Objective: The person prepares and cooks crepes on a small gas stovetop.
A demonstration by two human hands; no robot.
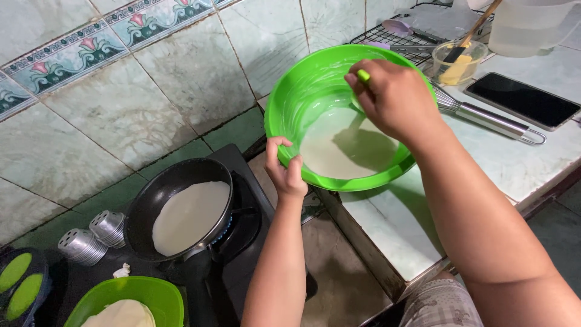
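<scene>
Green plastic, thin-walled and glossy: the bowl (290, 115) stands tilted at the near-left corner of the tiled surface (526, 163), its lowered rim overhanging the gap toward the stove (242, 242).

Nearest the viewer, a second green bowl (157, 297) holds a stack of pale cooked sheets (121, 313).

Beyond it, the black pan (160, 197) sits on the burner with a thin white round (190, 217) spread over its base; two ribbed metal moulds (94, 237) lie to its left against the wall tiles.

The left hand (285, 169) is closed on the bowl's near rim, thumb inside, fingers beneath, holding the tilt.

The right hand (393, 100) is closed round a short green handle (363, 75) whose working end dips out of sight toward the pooled white batter (336, 151).

Handling, as judged: the bowl is light and slightly flexible, so most of the weight is the liquid, which shifts with any tilt. The wet, batter-coated inner wall looks slippery. A pinch on the dry rolled rim, as shown, seems the secure hold; support under the base would steady it better.

At the far edge lie a wire whisk (484, 115), a dark phone (523, 100), a small cup with a brush (459, 60), a cooling rack (393, 39) and a translucent jug (526, 27).
</scene>
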